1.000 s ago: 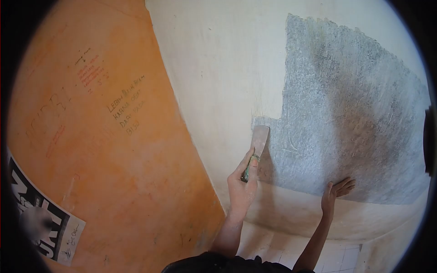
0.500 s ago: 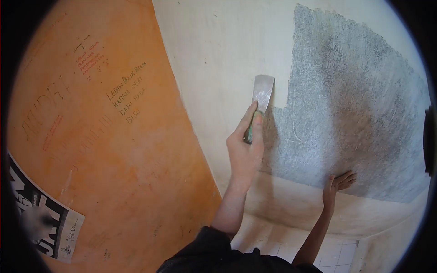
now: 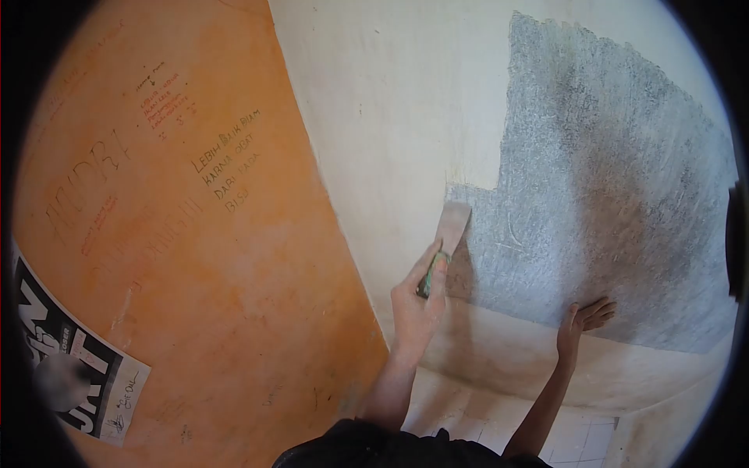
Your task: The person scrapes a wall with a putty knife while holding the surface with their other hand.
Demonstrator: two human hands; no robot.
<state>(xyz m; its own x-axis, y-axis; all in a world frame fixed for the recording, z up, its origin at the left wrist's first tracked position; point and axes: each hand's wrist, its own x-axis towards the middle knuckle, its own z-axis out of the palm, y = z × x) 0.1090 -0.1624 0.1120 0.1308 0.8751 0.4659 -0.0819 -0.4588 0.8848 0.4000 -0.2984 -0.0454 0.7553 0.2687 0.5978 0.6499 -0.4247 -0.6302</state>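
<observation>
My left hand [image 3: 416, 308] is closed around the handle of a scraper [image 3: 453, 226], with the wide metal blade pointing up. The blade's edge is right at the wall, by the left border of a rough grey patch [image 3: 538, 210]. Cream-coloured paint [image 3: 390, 117] surrounds that patch above and to the left. My right hand [image 3: 585, 318] lies against the wall with fingers stretched out, at the patch's lower border, and holds nothing.
An orange wall [image 3: 234, 296] with handwriting meets the pale wall in a corner at left. A black and white poster [image 3: 117, 405] hangs at lower left. White tiles [image 3: 577, 441] show below, and a dark object [image 3: 735, 242] stands at the right edge.
My left hand and the scraper have moved down the wall. A narrow strip left of the grey patch now shows grey where the blade was. My right hand stays in place.
</observation>
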